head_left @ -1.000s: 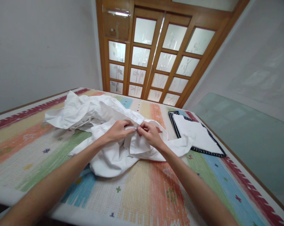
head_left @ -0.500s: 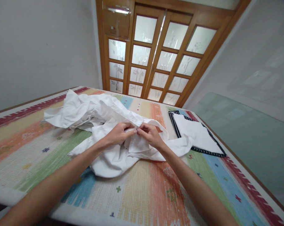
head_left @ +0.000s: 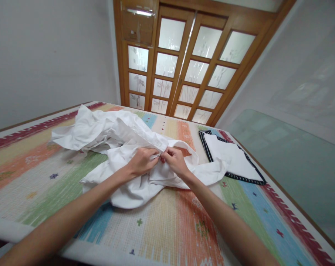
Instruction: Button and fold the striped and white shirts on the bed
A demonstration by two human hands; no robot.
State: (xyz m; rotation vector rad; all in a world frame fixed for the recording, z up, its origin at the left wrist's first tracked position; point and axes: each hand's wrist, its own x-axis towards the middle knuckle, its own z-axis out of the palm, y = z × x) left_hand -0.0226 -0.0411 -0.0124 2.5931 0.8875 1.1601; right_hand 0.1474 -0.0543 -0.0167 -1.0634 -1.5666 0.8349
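Observation:
A crumpled white shirt (head_left: 101,127) lies across the middle and left of the table, one sleeve stretched to the right. My left hand (head_left: 143,161) pinches the shirt's edge between thumb and fingers. Close against it, my right hand (head_left: 173,160) grips the same edge, its fingers curled in. The two sets of fingertips nearly touch. What exactly lies between them, perhaps a small fastening, is too small to make out.
A folded white garment with black striped trim (head_left: 234,157) lies at the right, the shirt's sleeve end touching it. A colourful patterned cloth (head_left: 156,236) covers the table. Beyond stand wooden doors with glass panes (head_left: 189,70); a greenish glass panel (head_left: 289,159) leans at the right wall.
My left hand has dropped slightly and its fingers have curled further in at the shirt's edge. My right hand keeps its hold nearly in place. The folded garment is unmoved.

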